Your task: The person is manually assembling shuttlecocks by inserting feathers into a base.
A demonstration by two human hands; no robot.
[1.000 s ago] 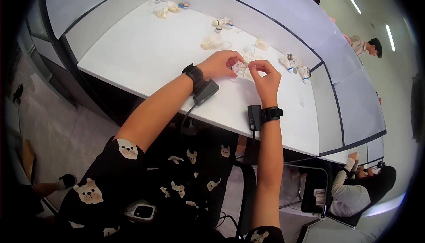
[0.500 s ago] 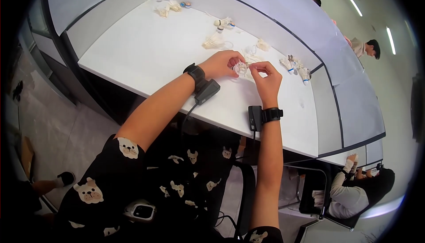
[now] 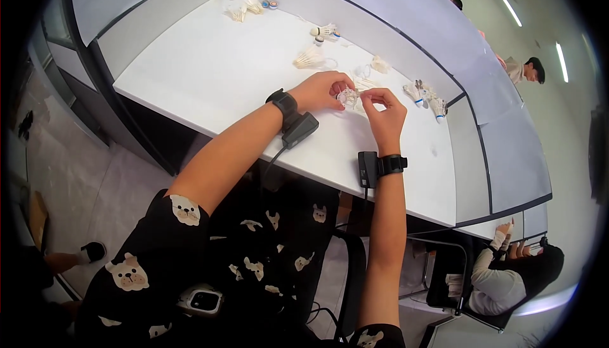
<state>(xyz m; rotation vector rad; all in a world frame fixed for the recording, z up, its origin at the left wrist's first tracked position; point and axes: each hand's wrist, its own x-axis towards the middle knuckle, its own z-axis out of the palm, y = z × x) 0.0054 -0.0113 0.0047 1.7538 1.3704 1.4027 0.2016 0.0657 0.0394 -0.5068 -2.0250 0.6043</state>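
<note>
Left hand (image 3: 319, 90) grips 1 lacy piece (image 3: 347, 99); right hand (image 3: 388, 115) pinched, hold unclear; wrist box (image 3: 367, 169) marking illegible.

I am wearing the left of two fisheye cameras on my head; it is facing down and forward, showing my left hand (image 3: 317, 91) and right hand (image 3: 386, 111) near the centre. It is looking from above my black patterned clothing (image 3: 254, 269), taking in the white tabletop (image 3: 203, 82) and, past the partition (image 3: 377, 39), some of the room.
</note>
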